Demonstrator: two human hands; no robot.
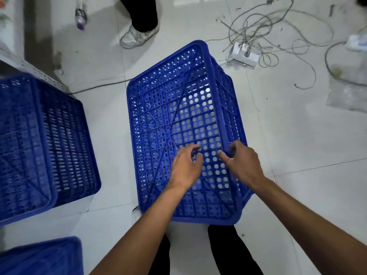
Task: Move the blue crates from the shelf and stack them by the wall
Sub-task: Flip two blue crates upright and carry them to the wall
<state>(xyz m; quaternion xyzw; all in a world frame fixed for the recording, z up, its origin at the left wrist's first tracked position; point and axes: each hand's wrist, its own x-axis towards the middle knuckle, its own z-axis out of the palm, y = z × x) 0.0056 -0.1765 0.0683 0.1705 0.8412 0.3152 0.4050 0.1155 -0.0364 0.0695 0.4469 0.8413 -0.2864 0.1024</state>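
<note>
Bright overhead light, glare on floor tiles [297, 135], blurred, warped edges

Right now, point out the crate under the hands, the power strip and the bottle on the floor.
Middle crate [174, 108]: head view, on its perforated upturned base.
Power strip [245, 54]: head view, on its white body.
Bottle [81, 15]: head view, on its labelled middle.

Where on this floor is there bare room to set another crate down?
Bare tile lies between the middle crate and the left crate, and right of the middle crate, below the cables. It is crowded at the top: cables, a power strip, a bottle and someone's shoe.
</note>
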